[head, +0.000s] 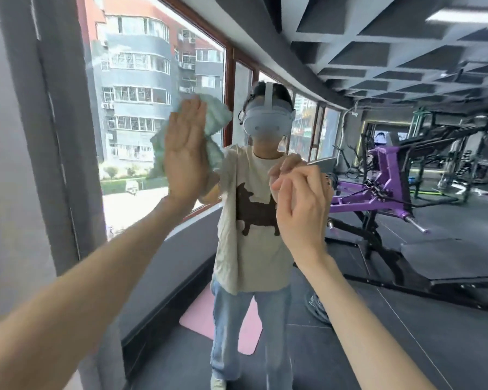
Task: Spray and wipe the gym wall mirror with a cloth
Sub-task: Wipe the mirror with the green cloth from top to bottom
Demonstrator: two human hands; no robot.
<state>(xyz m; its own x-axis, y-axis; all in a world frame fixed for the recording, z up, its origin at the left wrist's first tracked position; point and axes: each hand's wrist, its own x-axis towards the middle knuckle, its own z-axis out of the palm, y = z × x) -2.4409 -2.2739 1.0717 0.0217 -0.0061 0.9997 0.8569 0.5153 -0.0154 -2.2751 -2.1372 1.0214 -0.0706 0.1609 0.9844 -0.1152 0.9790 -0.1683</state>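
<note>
Green cloth [218, 117] under flat left fingers [191, 118] on mirror [423, 291]; right fingers [292, 182] curled.

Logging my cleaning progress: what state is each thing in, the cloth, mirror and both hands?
cloth: bunched, pressed against the mirror.
mirror: cloth against it, reflecting clearly.
left hand: fingers straight, pressing the cloth.
right hand: fingers curled, any held thing hidden.

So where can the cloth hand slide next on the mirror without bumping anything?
Bare mirror lies right of the right hand and below the cloth, between the forearms. Least room: left of the cloth, where the left hand presses it, toward the grey frame.
</note>
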